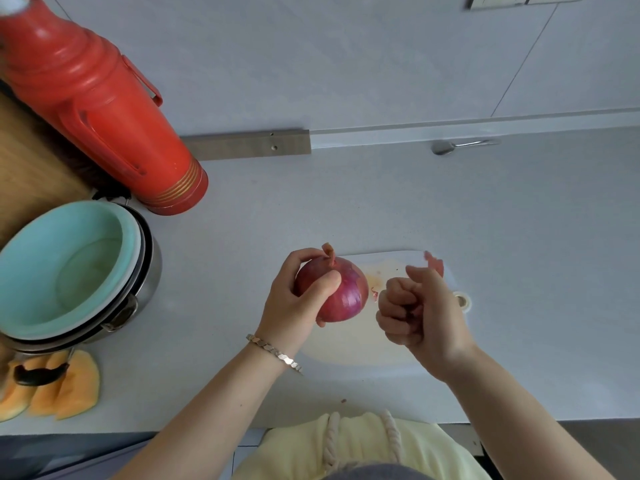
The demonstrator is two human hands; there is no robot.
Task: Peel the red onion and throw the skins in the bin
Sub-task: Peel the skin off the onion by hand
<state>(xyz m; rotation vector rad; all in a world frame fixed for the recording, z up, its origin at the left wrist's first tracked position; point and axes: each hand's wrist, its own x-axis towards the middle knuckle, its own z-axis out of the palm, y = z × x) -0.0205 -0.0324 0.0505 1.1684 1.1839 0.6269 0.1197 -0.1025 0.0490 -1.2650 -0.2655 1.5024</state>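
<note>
My left hand (294,303) grips a red onion (346,292) above the near left part of a white cutting board (353,348); thumb and fingers curl round its left side, and a dry stalk sticks up from its top. Just right of the onion, my right hand (419,313) is curled into a fist and pinches a strip of red onion skin (434,263), which pokes out beyond the fingers. A small scrap of skin (375,294) lies on the board between the hands. No bin is in view.
A tall red thermos flask (104,109) stands at the back left. A steel pot holding a teal bowl (69,268) sits at the left, with melon slices (52,389) in front of it. A metal spoon (450,146) lies by the back wall. The counter's front edge runs along below my forearms.
</note>
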